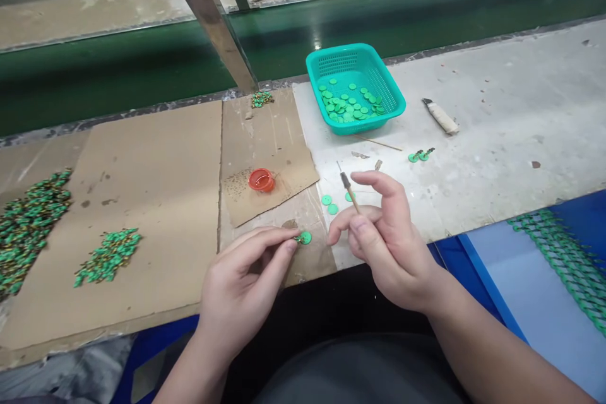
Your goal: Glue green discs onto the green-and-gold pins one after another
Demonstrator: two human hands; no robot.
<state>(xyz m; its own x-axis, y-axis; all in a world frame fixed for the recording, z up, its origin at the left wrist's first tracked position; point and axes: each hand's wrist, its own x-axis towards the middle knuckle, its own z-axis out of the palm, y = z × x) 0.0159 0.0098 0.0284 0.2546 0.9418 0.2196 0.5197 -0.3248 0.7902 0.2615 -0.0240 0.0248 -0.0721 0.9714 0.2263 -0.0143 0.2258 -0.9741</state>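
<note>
At the far left, a large heap of small green-and-gold pieces (33,224) is spread at the edge of the cardboard (165,158), and a smaller heap (108,255) is set apart on it, to the right. Farther right, a red dish (269,187) is placed on another sheet, with a little cluster (262,99) beyond it. Near the middle, a green disc (307,238) is pinched by the left hand (241,284), thumb and forefinger closed at its left edge; what else is gripped there cannot be told. The disc is probably best steadied low and face up, its marks left uncovered. To the right, well apart from the left hand, a needle-tipped tool (352,194) is clasped by the right hand (391,246) between thumb and curled fingers, its tip raised. Better control is likely gained if the handle is gripped close to the dark collar and the tip is aimed away from the pinching fingers. Loose discs (326,200) are left just beside the tool; beyond them, more are held in the teal basket (360,127), with a knife-like tool (441,117) laid farther right.
</note>
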